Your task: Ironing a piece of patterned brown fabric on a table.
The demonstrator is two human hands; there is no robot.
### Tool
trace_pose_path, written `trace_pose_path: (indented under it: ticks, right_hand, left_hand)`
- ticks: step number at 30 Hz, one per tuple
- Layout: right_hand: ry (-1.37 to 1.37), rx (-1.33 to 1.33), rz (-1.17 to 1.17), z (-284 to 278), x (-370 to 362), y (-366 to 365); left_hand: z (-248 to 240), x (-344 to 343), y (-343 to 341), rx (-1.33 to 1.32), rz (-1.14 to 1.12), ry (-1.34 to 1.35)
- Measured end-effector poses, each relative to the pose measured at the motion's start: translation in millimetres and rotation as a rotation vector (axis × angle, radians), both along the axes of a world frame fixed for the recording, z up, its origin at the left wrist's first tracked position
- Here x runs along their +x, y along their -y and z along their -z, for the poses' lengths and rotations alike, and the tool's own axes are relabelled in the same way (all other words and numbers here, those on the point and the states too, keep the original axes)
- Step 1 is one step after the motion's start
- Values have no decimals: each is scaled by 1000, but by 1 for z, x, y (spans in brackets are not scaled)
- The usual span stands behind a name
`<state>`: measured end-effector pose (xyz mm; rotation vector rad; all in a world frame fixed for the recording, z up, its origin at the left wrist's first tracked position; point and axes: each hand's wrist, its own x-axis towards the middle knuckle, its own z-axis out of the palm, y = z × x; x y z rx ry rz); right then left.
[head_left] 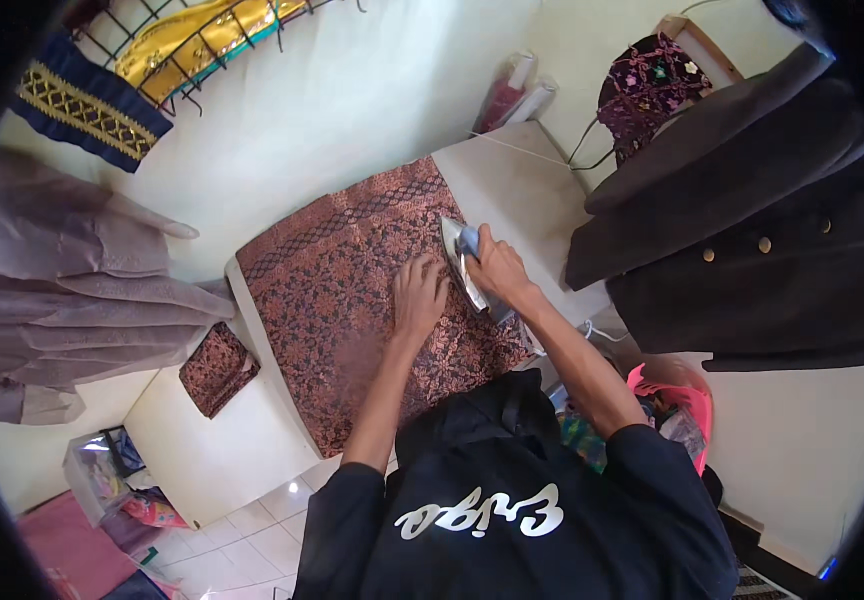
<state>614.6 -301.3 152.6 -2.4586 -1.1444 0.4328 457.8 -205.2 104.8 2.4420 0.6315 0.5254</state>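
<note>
A patterned cloth in black and copper (327, 300) lies spread over a pale table. My right hand (497, 265) is wrapped round the handle of a clothes iron (463, 262), which has a silver base and a blue-grey body. The iron rests along the cloth's right edge, its tip pointing away from me. Just left of it, my left hand (420, 295) lies flat on the cloth with its fingers stretched forward, apart from the iron.
A folded piece of similar cloth (219, 370) sits on a lower white surface at left. Dark jackets with gold buttons (742, 260) hang at right, grey garments (82, 270) at left. A pink basket (697, 400) stands near my right elbow. Rolls (522, 95) stand behind the table.
</note>
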Motion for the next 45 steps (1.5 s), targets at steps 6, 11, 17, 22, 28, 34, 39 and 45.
trace_pose_path:
  ticks: [6, 11, 17, 22, 28, 34, 39, 45]
  right_hand:
    - [-589, -152, 246, -37, 2, -19]
    - [-306, -60, 221, 19, -1, 4]
    - [-174, 11, 243, 15, 4, -12]
    - [-171, -8, 283, 19, 5, -12]
    - [-135, -22, 292, -1, -37, 50]
    - [-140, -59, 319, -10, -20, 25]
    - [-149, -106, 280, -7, -24, 39]
    - [-230, -85, 272, -17, -46, 89]
  left_hand:
    - [23, 23, -2, 148, -42, -54]
    - [27, 19, 0, 194, -43, -111]
    - [24, 22, 4, 234, -42, -138]
    - [31, 26, 5, 295, -67, -168]
    - [28, 20, 3, 293, -94, -175]
    - [28, 23, 3, 303, -91, -115]
    - [32, 21, 3, 286, -105, -83]
    - [32, 19, 3, 297, -102, -96]
